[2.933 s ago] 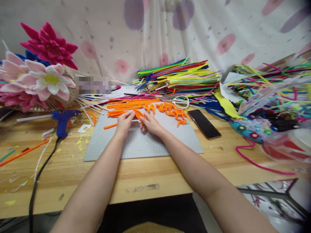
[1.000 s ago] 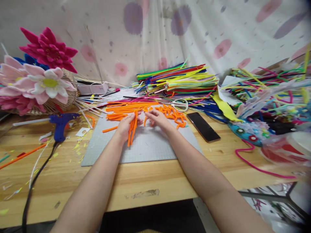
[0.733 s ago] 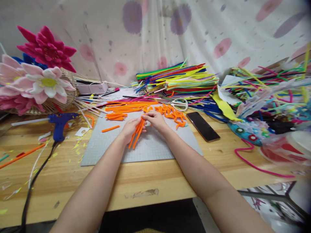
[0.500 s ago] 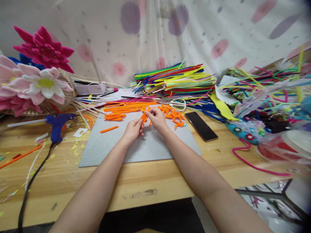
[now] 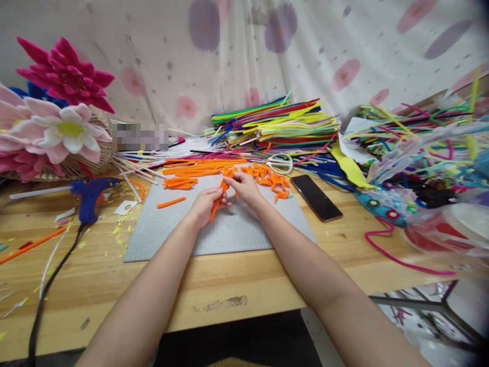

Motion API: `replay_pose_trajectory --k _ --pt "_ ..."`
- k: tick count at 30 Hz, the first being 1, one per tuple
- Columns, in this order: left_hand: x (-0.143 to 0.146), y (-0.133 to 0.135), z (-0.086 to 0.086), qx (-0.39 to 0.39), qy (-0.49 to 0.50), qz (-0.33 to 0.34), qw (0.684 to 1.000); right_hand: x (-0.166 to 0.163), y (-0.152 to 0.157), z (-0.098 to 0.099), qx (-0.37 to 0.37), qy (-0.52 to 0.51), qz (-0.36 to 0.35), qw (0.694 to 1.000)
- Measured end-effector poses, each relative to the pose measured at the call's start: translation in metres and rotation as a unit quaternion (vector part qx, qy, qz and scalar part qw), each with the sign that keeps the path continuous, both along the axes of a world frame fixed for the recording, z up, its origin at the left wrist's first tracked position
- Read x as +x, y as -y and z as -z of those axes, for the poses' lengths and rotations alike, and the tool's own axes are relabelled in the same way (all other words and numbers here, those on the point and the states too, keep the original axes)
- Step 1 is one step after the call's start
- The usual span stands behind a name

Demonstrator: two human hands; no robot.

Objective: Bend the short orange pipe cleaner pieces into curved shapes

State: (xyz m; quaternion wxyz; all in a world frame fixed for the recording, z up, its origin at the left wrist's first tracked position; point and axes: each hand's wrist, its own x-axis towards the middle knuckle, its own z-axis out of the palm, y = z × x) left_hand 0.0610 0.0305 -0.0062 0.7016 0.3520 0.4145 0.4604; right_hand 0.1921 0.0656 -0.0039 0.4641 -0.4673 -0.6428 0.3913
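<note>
Slim bundle of fuzzy orange pipe cleaners [image 5: 216, 205] is held over the flat grey gridded mat [image 5: 229, 237]: middle's gripped by the half-curled left hand [image 5: 205, 205], far end's pinched by the right hand [image 5: 245, 186], fingertips pretty much together.

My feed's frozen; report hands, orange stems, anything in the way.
Left hand gripping orange stems. Right hand pinching upper end. Wavy orange pieces close by on gray mat, apparently not blocking.

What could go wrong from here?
The right hand is close beside the bent orange pieces, so it might brush or tangle them with the orange stems it shares with the left hand. The glue gun's black cord runs off the table; a snag could drag it.
</note>
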Motion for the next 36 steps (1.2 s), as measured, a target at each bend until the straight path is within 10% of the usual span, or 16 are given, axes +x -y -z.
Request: replay_pose_trajectory --k 11,18,26,31,36 --pt "-0.004 -0.002 0.001 -0.053 -0.02 0.001 0.998 0.002 0.006 -0.003 -0.125 -0.03 -0.137 0.982" --pt "0.003 0.002 0.001 -0.018 0.05 0.011 0.999 -0.002 0.002 0.001 -0.042 -0.013 -0.002 0.999" --pt "-0.011 -0.003 0.0 -0.098 0.009 0.075 0.992 -0.005 0.001 0.008 -0.075 -0.041 -0.092 0.992" --pt "-0.002 -0.001 -0.001 -0.056 -0.06 -0.014 0.997 -0.007 0.003 0.006 -0.081 -0.075 -0.056 0.992" --pt "0.0 0.001 -0.002 -0.063 0.026 0.003 0.998 0.001 0.008 0.003 -0.225 -0.187 -0.198 0.936"
